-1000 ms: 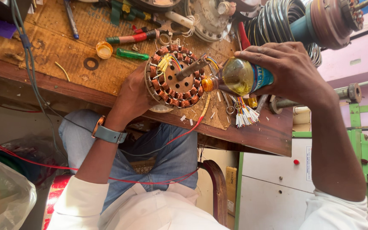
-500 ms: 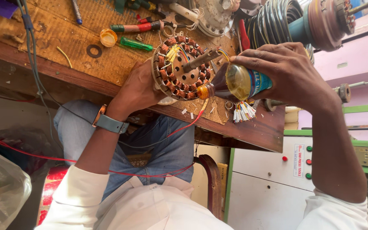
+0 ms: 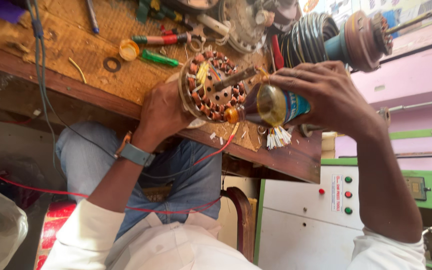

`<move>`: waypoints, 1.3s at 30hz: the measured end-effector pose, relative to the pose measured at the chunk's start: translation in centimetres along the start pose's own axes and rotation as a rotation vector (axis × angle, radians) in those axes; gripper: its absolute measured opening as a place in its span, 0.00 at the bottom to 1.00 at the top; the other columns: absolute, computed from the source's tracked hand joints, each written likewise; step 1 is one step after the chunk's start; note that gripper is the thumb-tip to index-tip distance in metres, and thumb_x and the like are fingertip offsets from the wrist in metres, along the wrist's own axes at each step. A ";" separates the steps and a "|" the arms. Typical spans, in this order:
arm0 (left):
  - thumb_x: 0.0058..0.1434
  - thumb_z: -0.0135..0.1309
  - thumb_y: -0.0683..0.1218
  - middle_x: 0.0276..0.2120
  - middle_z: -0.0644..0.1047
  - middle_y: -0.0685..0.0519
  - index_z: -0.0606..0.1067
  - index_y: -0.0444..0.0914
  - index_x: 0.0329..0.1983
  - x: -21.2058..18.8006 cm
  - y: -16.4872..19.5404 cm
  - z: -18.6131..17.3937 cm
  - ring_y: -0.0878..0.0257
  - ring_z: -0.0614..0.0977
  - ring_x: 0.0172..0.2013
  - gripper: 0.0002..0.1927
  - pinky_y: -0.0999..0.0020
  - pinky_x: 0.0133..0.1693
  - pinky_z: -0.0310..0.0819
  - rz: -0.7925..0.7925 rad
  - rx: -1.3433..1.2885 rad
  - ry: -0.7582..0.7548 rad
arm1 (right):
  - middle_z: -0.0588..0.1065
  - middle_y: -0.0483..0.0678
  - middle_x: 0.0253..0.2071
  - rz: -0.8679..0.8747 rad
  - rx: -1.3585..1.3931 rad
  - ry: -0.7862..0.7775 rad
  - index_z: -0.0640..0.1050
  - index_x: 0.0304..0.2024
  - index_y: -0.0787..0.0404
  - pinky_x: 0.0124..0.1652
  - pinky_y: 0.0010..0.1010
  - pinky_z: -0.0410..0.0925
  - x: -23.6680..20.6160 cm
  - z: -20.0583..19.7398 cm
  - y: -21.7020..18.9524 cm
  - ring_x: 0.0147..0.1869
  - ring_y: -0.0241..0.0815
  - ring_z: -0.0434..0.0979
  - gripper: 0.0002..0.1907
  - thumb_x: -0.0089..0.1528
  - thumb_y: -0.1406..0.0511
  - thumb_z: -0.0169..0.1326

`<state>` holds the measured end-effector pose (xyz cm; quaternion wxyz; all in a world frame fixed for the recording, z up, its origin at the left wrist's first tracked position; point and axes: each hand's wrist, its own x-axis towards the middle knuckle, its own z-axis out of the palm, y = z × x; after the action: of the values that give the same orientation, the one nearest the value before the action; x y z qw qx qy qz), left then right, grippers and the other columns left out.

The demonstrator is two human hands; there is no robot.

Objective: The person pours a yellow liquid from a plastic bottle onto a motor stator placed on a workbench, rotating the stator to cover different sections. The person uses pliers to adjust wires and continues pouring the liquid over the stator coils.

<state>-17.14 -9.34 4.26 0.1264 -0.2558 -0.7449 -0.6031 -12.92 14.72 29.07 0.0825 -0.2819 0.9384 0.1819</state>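
My right hand point(image 3: 326, 95) is wrapped around the tilted oil bottle point(image 3: 271, 106), nozzle touching the stator point(image 3: 211, 87). My left hand point(image 3: 166, 112) grips the stator's rim at the wooden bench point(image 3: 66, 55) edge. Looks like mid-oiling near the shaft; next needs a steady tilt, light squeeze.

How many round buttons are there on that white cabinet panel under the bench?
4: one red button at left, then a column of green, red and green. The arm may hide others.
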 end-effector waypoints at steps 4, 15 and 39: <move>0.48 0.74 0.53 0.31 0.81 0.44 0.78 0.35 0.39 -0.5 0.3 0.5 0.49 0.85 0.33 0.23 0.53 0.43 0.79 -0.104 0.049 0.028 | 0.74 0.41 0.65 0.041 -0.010 -0.036 0.70 0.67 0.39 0.60 0.48 0.61 0.4 -0.1 -0.3 0.67 0.47 0.72 0.59 0.31 0.52 0.76; 0.48 0.72 0.47 0.36 0.81 0.44 0.77 0.34 0.43 -1.2 0.8 1.3 0.47 0.84 0.37 0.22 0.52 0.47 0.75 -0.070 0.057 0.099 | 0.74 0.43 0.64 0.024 0.023 -0.020 0.69 0.68 0.39 0.60 0.53 0.60 0.6 -0.1 -1.1 0.67 0.51 0.72 0.60 0.31 0.51 0.76; 0.47 0.72 0.46 0.42 0.79 0.43 0.74 0.31 0.52 -2.3 0.2 1.9 0.49 0.82 0.42 0.31 0.55 0.50 0.72 0.018 0.179 0.078 | 0.75 0.42 0.65 0.100 0.072 0.059 0.72 0.67 0.44 0.61 0.45 0.63 -2.5 1.8 -0.8 0.67 0.47 0.75 0.57 0.32 0.58 0.74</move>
<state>-14.89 -7.97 2.88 0.1830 -0.2263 -0.7880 -0.5426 -10.35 16.08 27.78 0.0558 -0.2366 0.9593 0.1437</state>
